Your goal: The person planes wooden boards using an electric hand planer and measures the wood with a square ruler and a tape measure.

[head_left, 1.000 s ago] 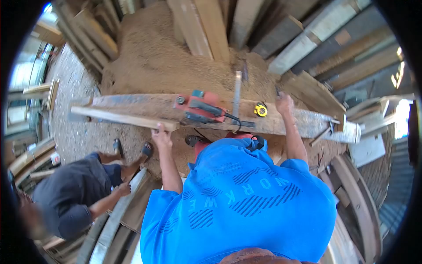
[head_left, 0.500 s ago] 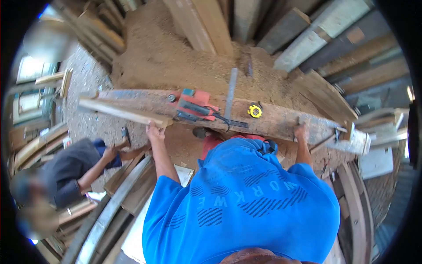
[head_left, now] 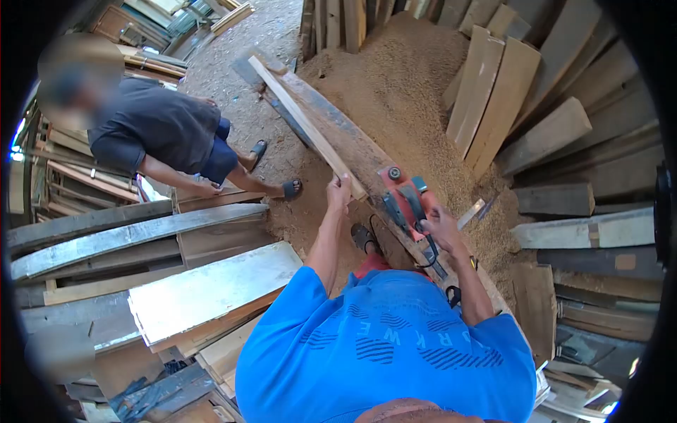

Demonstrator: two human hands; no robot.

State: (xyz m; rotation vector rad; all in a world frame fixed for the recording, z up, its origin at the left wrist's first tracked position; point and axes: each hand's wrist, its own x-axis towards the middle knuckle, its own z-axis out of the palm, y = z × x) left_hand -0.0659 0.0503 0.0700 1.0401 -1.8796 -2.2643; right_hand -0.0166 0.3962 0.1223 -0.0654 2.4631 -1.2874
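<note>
My left hand (head_left: 340,192) is closed around the near end of a long, pale wooden strip (head_left: 303,123), which lies lengthwise along the rough wooden bench beam (head_left: 363,148). My right hand (head_left: 443,227) is on the rear of a red and black electric planer (head_left: 403,201), its fingers curled at the handle and partly hidden. The planer rests on the beam, just right of the strip's near end, and its black cord loops down towards my body. Beyond my right hand the blade of a metal square (head_left: 471,213) sticks out over the beam's edge.
A person in a dark shirt (head_left: 162,127) stands at the left, near the strip. Planks (head_left: 476,99) lean along the right side, above sawdust (head_left: 402,77). A white-topped board stack (head_left: 218,289) and curved timbers (head_left: 141,236) lie at lower left.
My right hand has left the right part of the beam and come to the planer. The view has turned left, so the beam now runs diagonally. My left hand still holds the strip.
</note>
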